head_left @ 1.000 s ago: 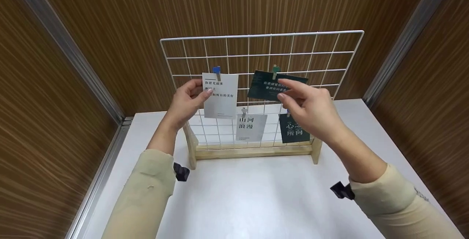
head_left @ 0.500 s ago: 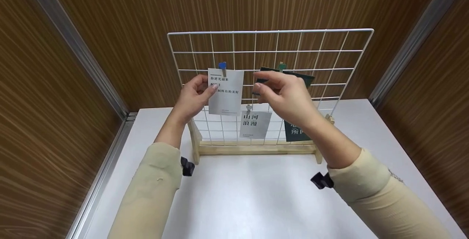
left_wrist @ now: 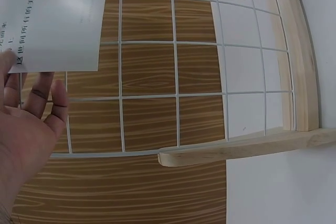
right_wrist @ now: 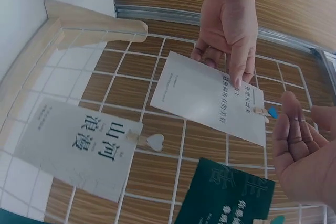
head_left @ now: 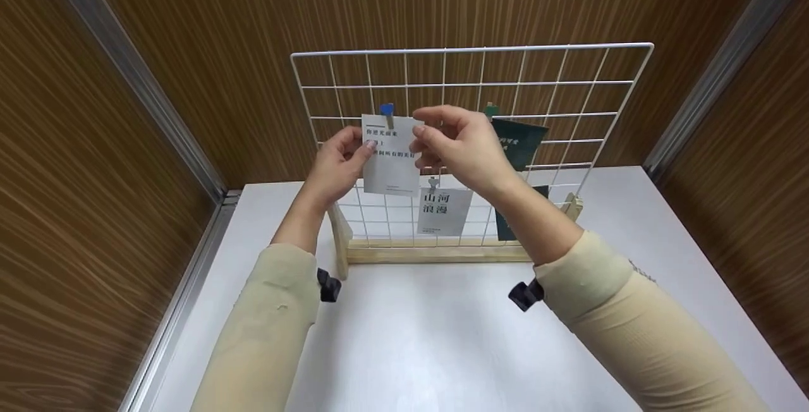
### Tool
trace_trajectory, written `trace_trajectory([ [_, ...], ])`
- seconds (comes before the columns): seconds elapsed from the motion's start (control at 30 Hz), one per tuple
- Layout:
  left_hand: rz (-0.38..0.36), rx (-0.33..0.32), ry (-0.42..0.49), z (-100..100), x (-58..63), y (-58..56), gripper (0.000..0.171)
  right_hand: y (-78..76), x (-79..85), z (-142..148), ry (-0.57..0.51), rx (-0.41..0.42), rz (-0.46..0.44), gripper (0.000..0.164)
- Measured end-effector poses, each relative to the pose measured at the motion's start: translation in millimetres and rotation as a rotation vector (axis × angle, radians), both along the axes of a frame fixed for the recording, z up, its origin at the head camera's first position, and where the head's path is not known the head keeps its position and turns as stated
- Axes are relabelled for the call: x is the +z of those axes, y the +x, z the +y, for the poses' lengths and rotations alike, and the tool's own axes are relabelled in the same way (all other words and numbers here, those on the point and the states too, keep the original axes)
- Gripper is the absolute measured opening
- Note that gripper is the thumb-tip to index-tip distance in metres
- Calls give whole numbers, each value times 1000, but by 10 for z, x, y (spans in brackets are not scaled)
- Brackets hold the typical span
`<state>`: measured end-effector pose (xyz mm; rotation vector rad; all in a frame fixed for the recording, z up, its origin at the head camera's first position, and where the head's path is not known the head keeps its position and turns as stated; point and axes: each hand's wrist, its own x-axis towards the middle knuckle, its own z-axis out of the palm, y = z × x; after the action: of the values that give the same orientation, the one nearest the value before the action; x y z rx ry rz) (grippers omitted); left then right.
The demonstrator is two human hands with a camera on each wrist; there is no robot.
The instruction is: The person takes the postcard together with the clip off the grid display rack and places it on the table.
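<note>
In the head view, your left hand pinches the left edge of a white card, thumb on its face. The card is upright before the wire rack, with a blue clip at its top. Your right hand holds nothing, fingers loosely bent and thumb a little apart, at the card's right edge. You have four cards here: yours, a lower white card under a grey clip, and two dark green cards partly behind your right arm. Three clips show, counting the green clip.

In the left wrist view, you see two white cards; your left fingers lie behind yours.

In the right wrist view, your right hand is cupped just beside the blue clip, a gap between them. Whether that clip grips the wire, you cannot tell.
</note>
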<state>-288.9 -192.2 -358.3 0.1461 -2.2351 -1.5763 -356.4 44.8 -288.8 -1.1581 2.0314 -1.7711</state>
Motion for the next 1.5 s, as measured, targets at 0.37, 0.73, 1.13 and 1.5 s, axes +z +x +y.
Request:
trace_trajectory([
  [0.37, -44, -7, -10, -1, 46, 0, 22, -48, 57, -243, -6, -26, -54, 35],
  [0.73, -61, -3, -16, -20, 14, 20, 21, -105, -23, -388, 65, -34, -20, 42],
  [1.13, -48, -5, -23, -17, 27, 9, 21, -120, 59, -456, 183, -10, 2, 55],
  [1.5, -39, 4, -24, -12, 37, 14, 19, -144, 107, -501, 321, -88, 179, 52],
])
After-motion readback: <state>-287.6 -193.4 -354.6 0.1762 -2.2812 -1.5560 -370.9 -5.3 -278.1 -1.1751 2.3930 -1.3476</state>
